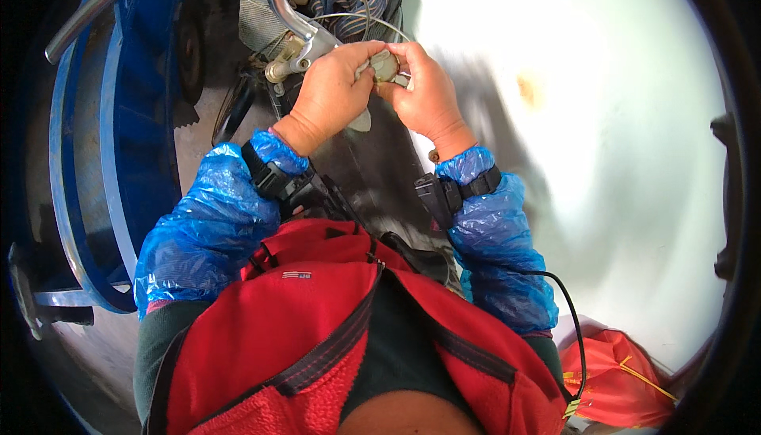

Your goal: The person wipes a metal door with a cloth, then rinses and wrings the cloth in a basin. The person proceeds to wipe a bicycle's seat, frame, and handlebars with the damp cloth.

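My left hand point(333, 87) and my right hand point(425, 93) meet at the top centre, thumbs and fingertips pinching a small round, pale greenish part point(385, 66) between them. What that part is, I cannot tell. Just behind my left hand runs a chrome bicycle handlebar point(285, 4) with its stem clamp. A thin cable point(357, 16) curves above my fingers. Beyond the bar, a wire mesh basket point(260, 25) holds cloth point(348, 1). Blue plastic sleeve covers and black straps are on both forearms.
A blue metal frame point(110, 138) with curved bars stands at the left, a metal tube point(101, 10) above it. A bright white surface point(624, 138) fills the right side. A red bag point(624, 381) lies at the lower right. A black cable hangs by my right arm.
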Demonstrator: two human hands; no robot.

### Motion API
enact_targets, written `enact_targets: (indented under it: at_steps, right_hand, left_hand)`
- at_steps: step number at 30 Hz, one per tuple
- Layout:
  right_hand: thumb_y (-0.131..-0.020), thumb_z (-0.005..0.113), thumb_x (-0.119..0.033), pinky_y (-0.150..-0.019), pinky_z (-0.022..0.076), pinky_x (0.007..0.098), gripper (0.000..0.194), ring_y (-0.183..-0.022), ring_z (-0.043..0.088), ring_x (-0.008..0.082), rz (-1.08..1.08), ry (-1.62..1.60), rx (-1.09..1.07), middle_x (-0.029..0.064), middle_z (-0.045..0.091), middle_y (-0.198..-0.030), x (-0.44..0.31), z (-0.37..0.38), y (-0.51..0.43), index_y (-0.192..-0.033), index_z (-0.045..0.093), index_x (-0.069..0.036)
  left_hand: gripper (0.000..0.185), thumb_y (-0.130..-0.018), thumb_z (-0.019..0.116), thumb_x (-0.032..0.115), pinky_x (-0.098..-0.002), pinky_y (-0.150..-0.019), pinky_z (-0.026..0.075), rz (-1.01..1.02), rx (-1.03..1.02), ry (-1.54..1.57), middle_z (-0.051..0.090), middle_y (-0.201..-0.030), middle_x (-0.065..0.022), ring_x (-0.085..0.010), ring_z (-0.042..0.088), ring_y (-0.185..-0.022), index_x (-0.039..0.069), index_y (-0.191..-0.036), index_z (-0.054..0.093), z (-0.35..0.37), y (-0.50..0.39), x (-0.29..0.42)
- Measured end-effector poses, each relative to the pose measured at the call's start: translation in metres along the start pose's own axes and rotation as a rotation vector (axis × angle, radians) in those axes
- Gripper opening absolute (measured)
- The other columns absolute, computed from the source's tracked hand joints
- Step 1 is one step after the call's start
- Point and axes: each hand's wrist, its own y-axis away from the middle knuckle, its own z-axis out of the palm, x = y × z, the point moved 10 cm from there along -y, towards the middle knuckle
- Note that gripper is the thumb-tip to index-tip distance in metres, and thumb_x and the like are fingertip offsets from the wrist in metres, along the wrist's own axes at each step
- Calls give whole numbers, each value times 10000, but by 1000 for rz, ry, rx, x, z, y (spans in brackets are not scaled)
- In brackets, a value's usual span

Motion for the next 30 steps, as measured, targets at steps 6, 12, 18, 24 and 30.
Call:
enact_targets:
  at_steps: [6,12,18,24,30]
  right_hand:
    - [-772,838,-132,-844,574,398,492,-984,724,328,-1,9,2,142,739,-1044,-3,-2,-2,-1206,619,-63]
    - [-776,824,-125,-836,572,405,476,-983,718,342,28,73,-18,144,737,-1046,-2,-2,-1,-1203,622,-68]
    - [-774,818,-113,-833,567,403,459,-981,719,333,3,25,10,137,736,-1041,-5,-4,-3,-1189,626,-76]
    - [-782,820,-115,-828,569,401,457,-964,724,315,26,27,-8,134,737,-1033,1,-1,0,-1193,623,-72]
    - [-785,834,-137,-822,572,398,467,-953,726,318,-4,25,16,138,737,-1037,-1,-2,-1,-1196,622,-70]
  left_hand:
    - [446,-879,621,-36,-438,-1055,505,168,120,-77,653,-1302,-263,-411,628,-1226,-22,-1324,635,-10,26,27]
    - [493,-832,631,-57,-455,-1074,494,215,33,-75,615,-1342,-301,-442,607,-1244,-40,-1325,627,-5,3,31]
    - [471,-853,600,-68,-450,-1108,473,278,25,-146,613,-1354,-288,-430,580,-1293,-38,-1321,630,-7,19,37]
    - [471,-866,580,-47,-459,-1086,484,229,30,-78,624,-1342,-271,-423,589,-1280,-39,-1336,614,-7,12,35]
    - [536,-840,566,-94,-445,-1154,431,297,1,-167,587,-1407,-266,-408,542,-1349,-28,-1372,602,-2,16,41]
